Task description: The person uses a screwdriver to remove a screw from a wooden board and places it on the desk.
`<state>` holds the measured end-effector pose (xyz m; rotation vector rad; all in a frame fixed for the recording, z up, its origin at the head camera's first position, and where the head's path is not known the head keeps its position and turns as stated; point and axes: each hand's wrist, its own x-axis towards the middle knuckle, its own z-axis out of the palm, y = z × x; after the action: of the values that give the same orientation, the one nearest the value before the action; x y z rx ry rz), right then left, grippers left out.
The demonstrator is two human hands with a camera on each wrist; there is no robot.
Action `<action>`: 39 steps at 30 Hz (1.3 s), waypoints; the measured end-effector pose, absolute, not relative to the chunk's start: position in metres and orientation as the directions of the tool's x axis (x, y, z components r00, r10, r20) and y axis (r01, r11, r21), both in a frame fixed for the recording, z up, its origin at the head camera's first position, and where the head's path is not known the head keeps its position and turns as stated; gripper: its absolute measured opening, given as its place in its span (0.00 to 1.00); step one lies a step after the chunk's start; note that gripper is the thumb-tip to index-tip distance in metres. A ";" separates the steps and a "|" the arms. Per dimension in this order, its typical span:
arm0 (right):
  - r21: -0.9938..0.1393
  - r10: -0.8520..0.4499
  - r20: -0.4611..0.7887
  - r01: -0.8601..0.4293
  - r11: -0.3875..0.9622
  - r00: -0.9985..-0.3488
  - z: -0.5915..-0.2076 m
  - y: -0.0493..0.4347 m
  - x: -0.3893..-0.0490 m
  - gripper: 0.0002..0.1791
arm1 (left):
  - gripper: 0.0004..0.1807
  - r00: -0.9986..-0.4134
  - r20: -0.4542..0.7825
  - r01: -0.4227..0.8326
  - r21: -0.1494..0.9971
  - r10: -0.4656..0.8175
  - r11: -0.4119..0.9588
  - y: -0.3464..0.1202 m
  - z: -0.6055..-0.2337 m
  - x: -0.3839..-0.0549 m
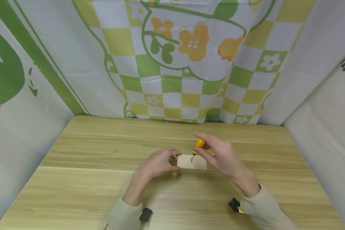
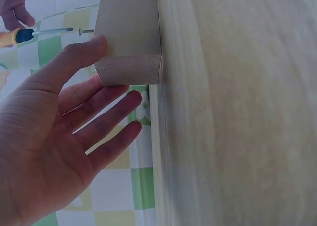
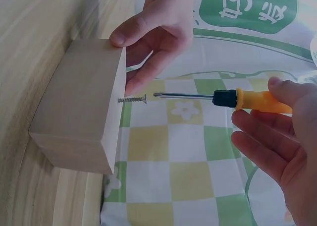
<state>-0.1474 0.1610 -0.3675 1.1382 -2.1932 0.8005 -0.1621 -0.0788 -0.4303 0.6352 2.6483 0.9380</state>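
Note:
A pale wooden block (image 1: 187,163) lies on the table, and a screw (image 3: 132,99) stands up out of its top face with much of its thread showing. My left hand (image 1: 158,163) pinches the block's left end, thumb at the near top edge (image 2: 99,42) and a finger at the far side; the other fingers are loosely spread. In my right hand (image 1: 222,156) is a screwdriver (image 3: 260,101) with a yellow handle and black collar, gripped between thumb and fingers. Its cross-shaped tip points at the screw head, with a small gap between them in both wrist views.
The wood-grain table (image 1: 83,191) runs back to a hanging cloth (image 1: 172,86) with checks and flowers. White printed sheets (image 1: 37,95) hang at both sides. Dark wrist devices (image 1: 146,214) sit at the cuffs of both light sleeves (image 1: 125,214).

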 end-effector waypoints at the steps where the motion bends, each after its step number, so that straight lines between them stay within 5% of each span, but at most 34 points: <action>1: -0.258 -0.523 0.692 -0.847 0.465 -0.498 -0.368 0.161 -0.148 0.26 | 0.33 -0.870 -0.097 0.318 0.641 0.484 0.699 -0.078 -0.430 -0.162; 10: -0.248 -0.532 0.692 -0.853 0.459 -0.488 -0.369 0.157 -0.151 0.21 | 0.31 -0.864 -0.086 0.339 0.629 0.496 0.700 -0.077 -0.428 -0.161; 27: -0.241 -0.527 0.690 -0.843 0.480 -0.497 -0.374 0.152 -0.154 0.29 | 0.32 -0.865 -0.038 0.356 0.656 0.501 0.665 -0.077 -0.432 -0.163; 39: -0.379 -0.459 0.652 -0.784 0.491 -0.603 -0.374 0.148 -0.155 0.24 | 0.31 -0.882 -0.042 0.318 0.682 0.469 0.658 -0.074 -0.432 -0.163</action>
<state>-0.1549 0.1480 -0.3736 1.0257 -2.2684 0.9229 -0.1633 -0.0743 -0.4321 0.6404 2.6611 1.0339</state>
